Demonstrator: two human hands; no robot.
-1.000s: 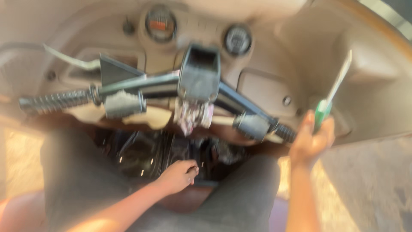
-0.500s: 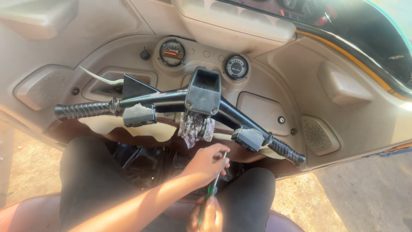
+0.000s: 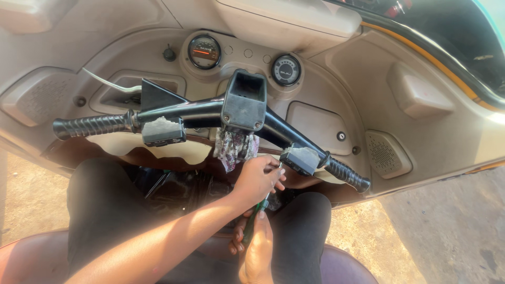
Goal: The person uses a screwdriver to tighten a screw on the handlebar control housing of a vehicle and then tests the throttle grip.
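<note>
Holding a green-handled screwdriver below the handlebar

Comparing with half a second ago, I see both hands and the tool in nearly the same place; the view has only shifted slightly. Nearest me, my right hand (image 3: 256,251) wraps its fingers around the green handle of the screwdriver (image 3: 256,214). Its long axis runs steeply upward, tip away from me and slightly right. Above, my left hand (image 3: 259,178) pinches the metal shaft with fingers closed narrow, just beside the right switch housing (image 3: 300,159). Beyond hangs a patterned rag (image 3: 234,148) under the black handlebar (image 3: 200,113). Farthest, two round gauges (image 3: 204,51) sit in the beige dashboard (image 3: 326,84).
</note>
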